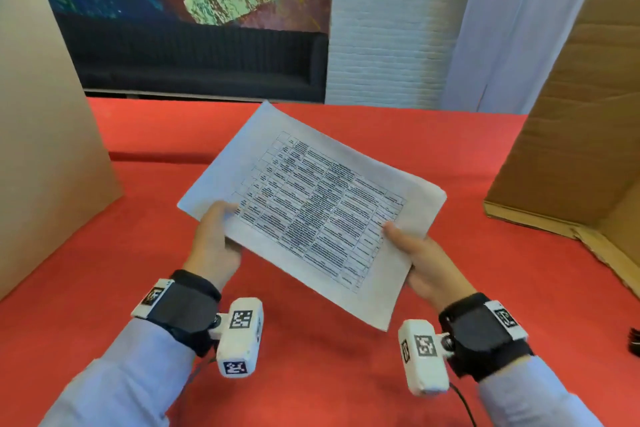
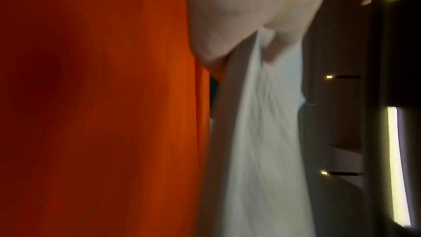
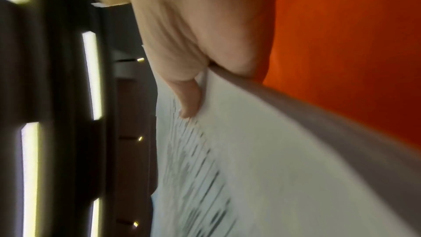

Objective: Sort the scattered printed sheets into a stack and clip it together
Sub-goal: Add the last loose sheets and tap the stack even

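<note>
the left hand (image 1: 213, 243) and right hand (image 1: 420, 258) each pinch an opposite edge of the sheets (image 1: 311, 204), thumbs on top, holding them tilted above the red counter (image 1: 311, 374), likely to square the edges before clipping.

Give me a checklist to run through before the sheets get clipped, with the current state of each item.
1. Left hand grips the sheets at their near-left edge: ok.
2. Right hand grips the right side, thumb on top: ok.
3. Sheets lifted off the red table: ok.
4. Edges squared: not ok; a lower sheet's edge shows past the top one along the right side.
5. No loose sheets left on the table: ok in the head view.
6. Clip within reach: cannot tell; only a small dark object shows at the right edge.
</note>
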Action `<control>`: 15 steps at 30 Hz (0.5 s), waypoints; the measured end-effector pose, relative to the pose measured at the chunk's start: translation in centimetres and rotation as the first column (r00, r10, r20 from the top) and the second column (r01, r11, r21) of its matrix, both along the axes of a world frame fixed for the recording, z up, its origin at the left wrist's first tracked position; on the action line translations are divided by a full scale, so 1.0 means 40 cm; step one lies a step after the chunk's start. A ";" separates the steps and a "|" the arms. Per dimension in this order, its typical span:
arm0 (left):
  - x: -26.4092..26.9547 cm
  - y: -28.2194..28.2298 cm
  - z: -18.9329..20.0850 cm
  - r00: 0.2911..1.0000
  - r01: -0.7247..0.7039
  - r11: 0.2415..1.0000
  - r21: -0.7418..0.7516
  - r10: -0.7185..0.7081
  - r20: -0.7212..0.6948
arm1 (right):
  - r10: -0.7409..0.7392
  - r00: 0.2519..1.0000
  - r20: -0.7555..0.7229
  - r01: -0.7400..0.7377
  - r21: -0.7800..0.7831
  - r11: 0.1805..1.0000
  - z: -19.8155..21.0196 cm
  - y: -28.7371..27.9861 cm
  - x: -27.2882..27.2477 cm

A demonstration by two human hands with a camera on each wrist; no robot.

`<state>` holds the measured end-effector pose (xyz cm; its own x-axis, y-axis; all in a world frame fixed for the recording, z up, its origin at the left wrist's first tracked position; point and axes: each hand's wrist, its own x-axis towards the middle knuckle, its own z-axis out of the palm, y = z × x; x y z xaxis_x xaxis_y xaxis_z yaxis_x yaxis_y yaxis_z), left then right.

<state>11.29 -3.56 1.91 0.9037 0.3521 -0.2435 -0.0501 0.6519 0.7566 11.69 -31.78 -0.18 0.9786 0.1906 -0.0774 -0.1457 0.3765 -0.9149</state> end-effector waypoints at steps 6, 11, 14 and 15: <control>0.003 0.132 -0.006 0.901 0.377 0.711 0.593 -0.431 -0.055 | 0.008 0.990 0.138 0.021 -0.209 0.978 0.069 -0.107 -0.007; 0.019 0.024 0.021 0.968 -0.149 0.825 0.545 0.009 0.250 | 0.036 0.934 0.355 0.061 -0.259 0.964 0.125 -0.070 -0.013; 0.021 0.022 0.052 0.917 -0.224 0.881 0.417 0.046 0.395 | 0.010 0.898 0.440 0.081 -0.189 0.979 0.152 -0.085 -0.008; 0.020 0.032 0.043 0.920 -0.197 0.870 0.453 0.004 0.392 | 0.037 0.902 0.430 0.055 -0.200 0.978 0.152 -0.097 -0.008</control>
